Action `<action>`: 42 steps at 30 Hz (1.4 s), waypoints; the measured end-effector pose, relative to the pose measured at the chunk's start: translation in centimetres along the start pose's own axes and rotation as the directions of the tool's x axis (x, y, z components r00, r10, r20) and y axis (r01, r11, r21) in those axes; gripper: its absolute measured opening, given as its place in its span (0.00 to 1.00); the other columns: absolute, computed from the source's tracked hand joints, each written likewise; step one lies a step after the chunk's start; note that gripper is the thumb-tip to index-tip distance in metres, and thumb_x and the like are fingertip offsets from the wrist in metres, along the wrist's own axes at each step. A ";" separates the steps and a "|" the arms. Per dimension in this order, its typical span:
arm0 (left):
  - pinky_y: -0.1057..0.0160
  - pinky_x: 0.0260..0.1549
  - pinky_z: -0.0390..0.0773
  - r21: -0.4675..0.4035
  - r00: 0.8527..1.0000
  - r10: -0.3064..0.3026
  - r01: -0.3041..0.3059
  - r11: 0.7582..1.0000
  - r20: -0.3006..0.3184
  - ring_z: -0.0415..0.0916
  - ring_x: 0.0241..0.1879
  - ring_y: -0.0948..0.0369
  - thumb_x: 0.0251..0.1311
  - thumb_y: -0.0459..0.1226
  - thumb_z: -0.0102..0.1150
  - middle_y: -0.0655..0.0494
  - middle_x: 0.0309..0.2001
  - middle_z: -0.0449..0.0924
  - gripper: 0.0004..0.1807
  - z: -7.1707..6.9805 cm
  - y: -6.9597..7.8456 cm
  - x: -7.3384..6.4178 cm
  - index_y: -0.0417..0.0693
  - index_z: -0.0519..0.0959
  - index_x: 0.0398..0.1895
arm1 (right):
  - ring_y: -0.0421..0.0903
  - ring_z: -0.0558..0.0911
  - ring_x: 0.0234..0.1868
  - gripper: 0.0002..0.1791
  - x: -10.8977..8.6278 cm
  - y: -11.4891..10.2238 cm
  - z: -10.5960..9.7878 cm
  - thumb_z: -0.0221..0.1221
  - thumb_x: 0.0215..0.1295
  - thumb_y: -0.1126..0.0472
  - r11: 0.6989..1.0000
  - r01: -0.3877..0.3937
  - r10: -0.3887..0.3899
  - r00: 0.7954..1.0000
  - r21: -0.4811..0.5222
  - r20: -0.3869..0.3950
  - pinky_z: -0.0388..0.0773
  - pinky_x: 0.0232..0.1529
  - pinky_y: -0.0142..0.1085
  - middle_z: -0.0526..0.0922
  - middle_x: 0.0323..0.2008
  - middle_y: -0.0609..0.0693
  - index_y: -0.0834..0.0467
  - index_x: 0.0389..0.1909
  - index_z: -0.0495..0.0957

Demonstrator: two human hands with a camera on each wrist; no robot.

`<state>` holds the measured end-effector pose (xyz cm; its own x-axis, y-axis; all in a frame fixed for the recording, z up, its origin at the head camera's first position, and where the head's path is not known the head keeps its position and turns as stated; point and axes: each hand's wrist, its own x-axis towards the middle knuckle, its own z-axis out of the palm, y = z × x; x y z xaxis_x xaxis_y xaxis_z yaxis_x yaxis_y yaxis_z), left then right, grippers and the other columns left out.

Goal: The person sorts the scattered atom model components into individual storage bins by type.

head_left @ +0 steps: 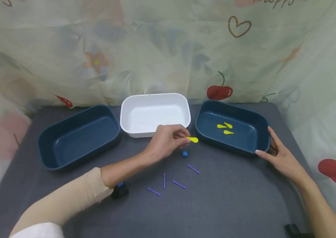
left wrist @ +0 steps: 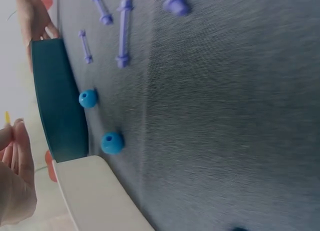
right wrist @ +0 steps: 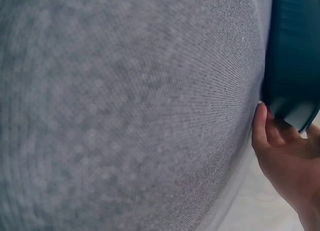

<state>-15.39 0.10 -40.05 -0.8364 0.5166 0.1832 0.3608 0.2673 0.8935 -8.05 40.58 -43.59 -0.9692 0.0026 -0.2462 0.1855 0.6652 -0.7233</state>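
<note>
In the head view my left hand (head_left: 166,142) pinches a small yellow teardrop-shaped piece (head_left: 193,139) between thumb and fingertips. It is above the table, just left of the right-hand dark blue bin (head_left: 230,145). Three similar yellow pieces (head_left: 228,132) lie inside that bin. My right hand (head_left: 284,160) grips the bin's right end, thumb at the near corner and fingers round the far side; the right wrist view shows the hand (right wrist: 290,161) against the bin's end (right wrist: 295,56). Below the left hand sits a blue bead (head_left: 185,154); the left wrist view shows a second bead (left wrist: 112,143).
A white bin (head_left: 156,135) stands at the back middle, and another dark blue bin (head_left: 80,138) is to its left. Several purple rods with knobbed ends (head_left: 179,184) lie on the grey table (head_left: 221,205). A patterned curtain (head_left: 162,49) hangs behind.
</note>
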 end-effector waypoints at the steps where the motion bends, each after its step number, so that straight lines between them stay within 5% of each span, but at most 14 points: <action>1: 0.68 0.31 0.82 0.013 1.000 0.008 -0.008 1.000 -0.002 0.85 0.29 0.63 0.56 0.30 0.71 0.59 0.31 0.87 0.07 0.1 0.1 0.3 0.44 0.85 0.38 | 0.72 0.55 0.72 0.56 0.0 0.0 0.0 0.60 0.70 0.48 1.000 0.001 -0.001 1.000 -0.003 -0.002 0.61 0.59 0.68 0.43 0.75 0.71 0.38 0.76 0.21; 3: 0.70 0.32 0.82 0.050 1.000 0.028 -0.028 0.998 -0.005 0.84 0.30 0.66 0.56 0.32 0.72 0.60 0.31 0.86 0.08 0.3 0.2 0.8 0.45 0.86 0.39 | 0.72 0.55 0.72 0.56 -0.1 0.0 0.0 0.60 0.70 0.48 1.000 0.008 -0.008 1.000 -0.005 -0.004 0.62 0.59 0.66 0.43 0.75 0.71 0.38 0.76 0.22; 7: 0.70 0.32 0.81 0.086 0.998 0.053 -0.051 0.995 -0.017 0.81 0.28 0.69 0.56 0.35 0.72 0.62 0.30 0.85 0.06 0.6 0.3 1.6 0.47 0.87 0.37 | 0.70 0.54 0.72 0.56 -0.3 0.2 0.0 0.60 0.71 0.49 1.000 0.023 -0.023 1.000 -0.008 0.010 0.74 0.57 0.32 0.43 0.76 0.70 0.35 0.76 0.22; 10: 0.69 0.30 0.80 0.081 0.998 0.061 -0.059 0.995 -0.021 0.80 0.27 0.70 0.57 0.35 0.72 0.63 0.28 0.85 0.04 0.9 0.4 2.3 0.48 0.87 0.35 | 0.70 0.53 0.73 0.55 -0.4 0.4 -0.1 0.60 0.71 0.51 0.999 0.043 -0.043 0.999 0.006 0.015 0.64 0.42 0.14 0.43 0.76 0.70 0.34 0.76 0.23; 20: 0.70 0.30 0.80 0.070 1.000 0.017 -0.019 0.997 0.021 0.81 0.27 0.67 0.57 0.35 0.72 0.60 0.29 0.85 0.06 1.7 0.9 5.0 0.46 0.86 0.37 | 0.70 0.54 0.72 0.55 -0.4 0.3 -0.3 0.60 0.71 0.52 0.998 0.062 -0.062 0.998 0.025 0.004 0.63 0.42 0.12 0.45 0.75 0.70 0.34 0.77 0.24; 42: 0.70 0.30 0.76 0.205 0.996 -0.006 -0.012 0.979 0.088 0.78 0.30 0.68 0.58 0.39 0.72 0.63 0.30 0.85 0.06 3.8 0.4 9.9 0.50 0.87 0.37 | 0.70 0.54 0.72 0.54 -0.1 0.3 -0.3 0.60 0.71 0.51 0.998 0.058 -0.058 0.998 0.029 0.011 0.63 0.43 0.12 0.45 0.75 0.70 0.34 0.77 0.24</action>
<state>-21.96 8.42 -39.46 -0.7990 0.5846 0.1407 0.4478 0.4224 0.7881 -7.93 41.02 -43.57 -0.9766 -0.0441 -0.2104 0.1336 0.6423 -0.7547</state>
